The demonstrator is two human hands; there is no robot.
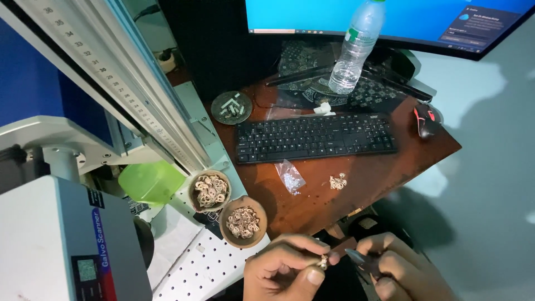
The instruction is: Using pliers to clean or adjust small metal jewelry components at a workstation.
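My left hand (284, 268) pinches a small pale metal ring piece (322, 262) between thumb and fingertips at the bottom of the head view. My right hand (401, 270) grips dark pointed pliers (356, 257) whose tip sits just right of the piece. Two brown bowls (194, 192) (224, 222) hold several similar small rings, to the left of my hands. A little heap of the same rings (337, 181) lies on the brown desk (390, 167), beside a small clear plastic bag (291, 177).
A black keyboard (315, 136), black-and-red mouse (426, 120), water bottle (356, 47), monitor (390, 17) and round ashtray (231, 107) occupy the desk. At left stands a grey laser machine (61, 234) with a ruled column (117, 83), green lens (149, 181) and perforated white plate (200, 267).
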